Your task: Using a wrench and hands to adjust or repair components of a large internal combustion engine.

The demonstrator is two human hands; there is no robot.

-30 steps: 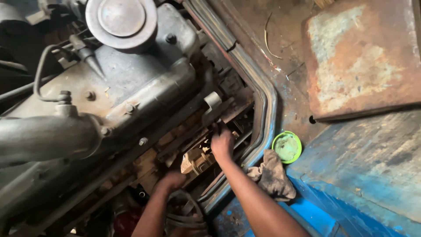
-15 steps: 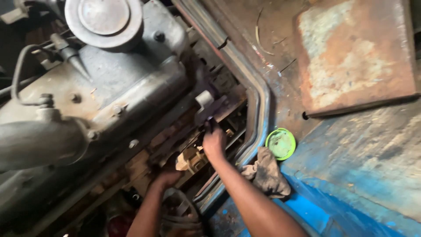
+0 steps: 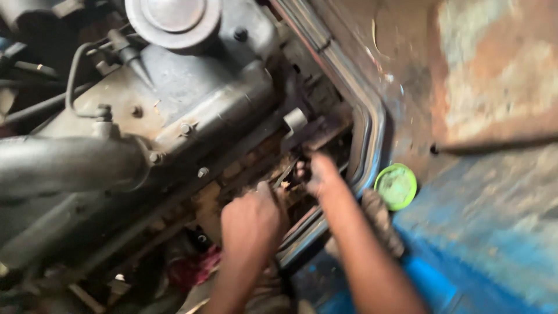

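A grimy grey engine (image 3: pixel 192 110) fills the left of the view, with a round cap (image 3: pixel 173 17) on top. My left hand (image 3: pixel 251 220) is curled against the engine's lower side, over a tan part, and blur hides what it grips. My right hand (image 3: pixel 321 173) reaches into the dark gap between the engine and the metal frame rail (image 3: pixel 367 136), its fingertips hidden among greasy parts. A thin dark rod (image 3: pixel 286 172) runs between the two hands. The two hands are close together, almost touching.
A green round lid (image 3: pixel 396 186) lies on the blue painted floor (image 3: pixel 494 244) just right of the rail. A dirty rag (image 3: pixel 381 218) lies beside my right forearm. A rusty plate (image 3: pixel 494 70) sits at the upper right. A thick grey pipe (image 3: pixel 64 163) crosses the left.
My left hand has moved up and right to meet the right hand, covering the tan part. The right hand has stayed in the gap. The view has shifted and blurred.
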